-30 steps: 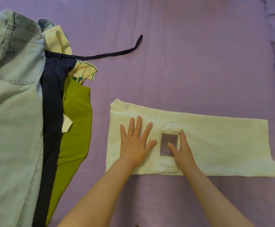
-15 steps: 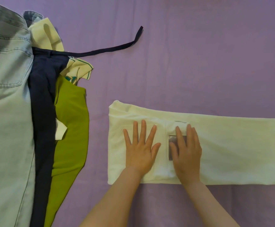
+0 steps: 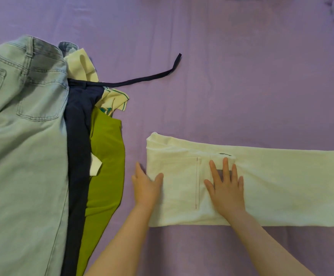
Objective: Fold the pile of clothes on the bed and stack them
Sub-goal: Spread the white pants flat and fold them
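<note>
Head view: the white garment (image 3: 261, 188) lies folded in a long strip across the lower right of the frame, on the purple bed sheet (image 3: 231, 86). My right hand (image 3: 226, 188) lies flat on it near its left part, fingers straight & a little spread, covering a dark label. My left hand (image 3: 145, 185) is at the strip's left edge; thumb lies on the cloth, the other fingers I cannot tell, they go under the edge. Left side of frame: pile w/ light jeans (image 3: 23, 146), navy garment (image 3: 76, 146), green garment (image 3: 105, 166).
</note>
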The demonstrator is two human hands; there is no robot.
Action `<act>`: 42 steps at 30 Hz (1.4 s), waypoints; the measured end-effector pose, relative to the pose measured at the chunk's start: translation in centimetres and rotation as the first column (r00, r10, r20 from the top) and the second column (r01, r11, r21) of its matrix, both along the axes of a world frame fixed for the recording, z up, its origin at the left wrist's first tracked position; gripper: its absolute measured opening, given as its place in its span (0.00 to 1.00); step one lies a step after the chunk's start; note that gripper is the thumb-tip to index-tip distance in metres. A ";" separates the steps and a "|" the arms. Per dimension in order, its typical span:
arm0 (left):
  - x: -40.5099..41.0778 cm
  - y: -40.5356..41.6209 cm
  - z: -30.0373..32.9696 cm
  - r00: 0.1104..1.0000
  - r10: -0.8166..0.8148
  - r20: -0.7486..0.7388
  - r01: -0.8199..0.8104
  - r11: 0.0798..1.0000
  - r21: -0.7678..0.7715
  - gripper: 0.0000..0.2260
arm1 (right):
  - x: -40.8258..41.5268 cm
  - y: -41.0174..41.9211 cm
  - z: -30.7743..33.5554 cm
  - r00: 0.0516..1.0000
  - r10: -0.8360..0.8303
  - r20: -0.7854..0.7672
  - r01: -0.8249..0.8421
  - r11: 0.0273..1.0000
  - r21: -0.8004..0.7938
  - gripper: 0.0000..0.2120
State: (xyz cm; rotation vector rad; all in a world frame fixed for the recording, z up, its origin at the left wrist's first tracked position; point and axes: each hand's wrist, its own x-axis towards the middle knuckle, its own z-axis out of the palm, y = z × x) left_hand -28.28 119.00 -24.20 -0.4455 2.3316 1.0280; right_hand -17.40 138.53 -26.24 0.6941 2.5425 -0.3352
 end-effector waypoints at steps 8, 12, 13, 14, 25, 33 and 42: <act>0.7 4.3 10.1 0.964 -0.187 0.187 0.067 0.857 0.512 0.19 | -2.0 -2.9 10.8 0.871 -0.488 -0.063 0.241 0.534 -0.810 0.28; 2.8 8.3 14.5 0.912 -0.380 0.157 0.234 0.794 0.561 0.18 | -1.1 0.2 15.9 0.847 -0.527 -0.069 0.189 0.420 -0.888 0.19; 3.5 9.6 15.2 0.903 -0.397 0.163 0.236 0.777 0.584 0.17 | -0.5 1.6 16.7 0.842 -0.534 -0.075 0.189 0.423 -0.886 0.21; 4.2 11.0 15.7 0.895 -0.412 0.171 0.232 0.758 0.610 0.17 | 0.3 3.1 17.3 0.836 -0.542 -0.086 0.200 0.447 -0.872 0.22; 12.7 25.7 10.5 0.600 -0.768 -0.224 0.783 0.621 -0.032 0.19 | 11.3 23.4 15.6 0.622 -0.750 -0.225 0.551 0.623 -0.555 0.12; 15.2 29.3 2.0 0.364 -0.926 0.103 0.862 0.293 -0.413 0.26 | 13.2 30.1 6.1 0.653 -0.749 -0.113 0.663 0.637 -0.394 0.19; 14.3 28.2 -0.7 0.353 -0.934 0.043 0.865 0.309 -0.396 0.32 | 15.4 28.5 1.6 0.747 -0.664 -0.012 0.655 0.740 -0.155 0.36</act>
